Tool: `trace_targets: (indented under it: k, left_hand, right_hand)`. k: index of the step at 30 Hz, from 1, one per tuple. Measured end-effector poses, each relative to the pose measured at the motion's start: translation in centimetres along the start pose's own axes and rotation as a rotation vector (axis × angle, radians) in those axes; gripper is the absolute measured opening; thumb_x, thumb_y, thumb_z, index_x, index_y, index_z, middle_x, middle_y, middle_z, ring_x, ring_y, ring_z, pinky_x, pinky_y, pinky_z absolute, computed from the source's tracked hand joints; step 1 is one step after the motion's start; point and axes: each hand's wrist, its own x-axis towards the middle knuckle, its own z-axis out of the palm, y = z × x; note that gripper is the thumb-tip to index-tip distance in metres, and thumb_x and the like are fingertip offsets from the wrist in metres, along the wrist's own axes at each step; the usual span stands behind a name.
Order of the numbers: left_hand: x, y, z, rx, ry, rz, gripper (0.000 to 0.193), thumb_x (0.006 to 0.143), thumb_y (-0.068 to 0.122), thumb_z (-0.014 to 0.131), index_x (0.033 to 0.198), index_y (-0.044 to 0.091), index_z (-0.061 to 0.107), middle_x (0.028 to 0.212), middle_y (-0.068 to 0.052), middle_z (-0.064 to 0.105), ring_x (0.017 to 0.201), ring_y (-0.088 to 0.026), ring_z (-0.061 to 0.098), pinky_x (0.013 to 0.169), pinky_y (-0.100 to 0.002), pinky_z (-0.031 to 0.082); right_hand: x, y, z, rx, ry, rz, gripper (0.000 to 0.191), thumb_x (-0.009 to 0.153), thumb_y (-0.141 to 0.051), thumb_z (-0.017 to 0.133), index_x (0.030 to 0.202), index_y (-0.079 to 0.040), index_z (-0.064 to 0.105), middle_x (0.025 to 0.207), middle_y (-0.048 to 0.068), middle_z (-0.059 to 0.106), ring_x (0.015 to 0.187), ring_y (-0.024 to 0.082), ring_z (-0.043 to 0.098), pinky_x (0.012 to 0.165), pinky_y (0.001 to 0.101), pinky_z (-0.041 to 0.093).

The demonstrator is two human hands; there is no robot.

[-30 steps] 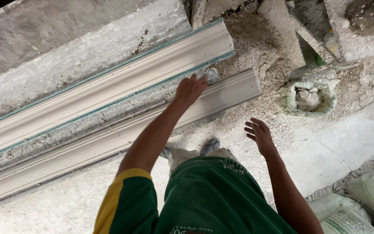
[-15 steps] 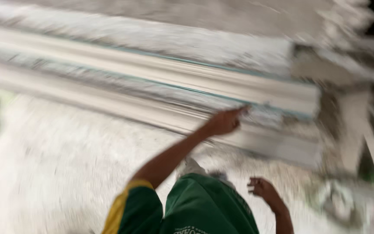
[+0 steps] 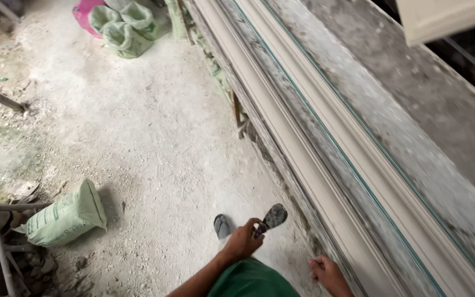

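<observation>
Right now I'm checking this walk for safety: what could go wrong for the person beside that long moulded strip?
The right hand hangs close to the edge of the long moulding, so a swing might scrape it or chip the profile. The floor is thick with pale dust and rubble, and the sandal is lifted, so a slip seems possible. The green sack and metal rods near the left hand side could trip a sidestep.

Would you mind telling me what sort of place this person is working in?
Probably a plaster moulding workshop. Long white cornice mouldings lie along a dusty workbench, pale green sacks sit on the powder-covered floor, and the left hand holds a small trowel-like tool.
</observation>
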Motion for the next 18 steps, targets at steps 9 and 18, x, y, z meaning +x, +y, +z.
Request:
trace_targets:
  k: [9,18]
  left_hand:
    - [8.0,-4.6,-12.2,-0.091,-0.021,0.212,0.046,0.094,0.025,0.074,0.128,0.002,0.053,0.083,-0.026,0.073,0.077,-0.042,0.073,0.068,-0.050,0.059]
    - [17.7,-4.4,-30.9,-0.135,0.327,0.144,0.043,0.095,0.024,0.069,0.128,0.004,0.052,0.080,-0.021,0.074,0.065,-0.035,0.074,0.057,-0.045,0.058]
  right_hand:
    - [10.2,-15.5,12.3,0.005,0.053,-0.084,0.037,0.097,-0.029,0.065,0.124,-0.004,0.067,0.095,0.009,0.076,0.090,0.019,0.075,0.084,0.0370,0.059]
    - [19.8,-30.6,22.3,-0.059,-0.054,-0.339,0.039,0.103,-0.028,0.065,0.108,0.010,0.072,0.091,0.019,0.077,0.091,0.026,0.079,0.079,0.0382,0.058]
